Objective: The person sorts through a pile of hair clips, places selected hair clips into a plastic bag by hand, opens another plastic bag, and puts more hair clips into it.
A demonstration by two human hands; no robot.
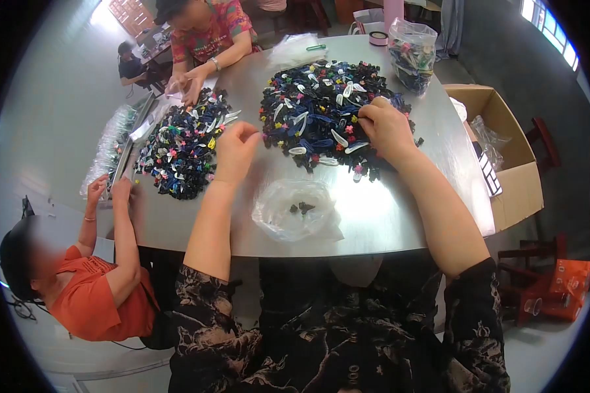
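A large pile of small hair clips, black, blue, white and coloured, lies on the metal table. At its right edge is my right hand, fingers pinched together over the clips; what they hold is too small to name. My left hand is raised between this pile and a second pile, thumb and fingers drawn together, with a small pink thing by the fingertips. An open clear plastic bag with a few dark clips inside lies near the table's front edge, between my forearms.
A filled clear bag, a tape roll and flat plastic bags lie at the back. One co-worker reaches to the left pile; another in orange sits left. An open cardboard box stands right.
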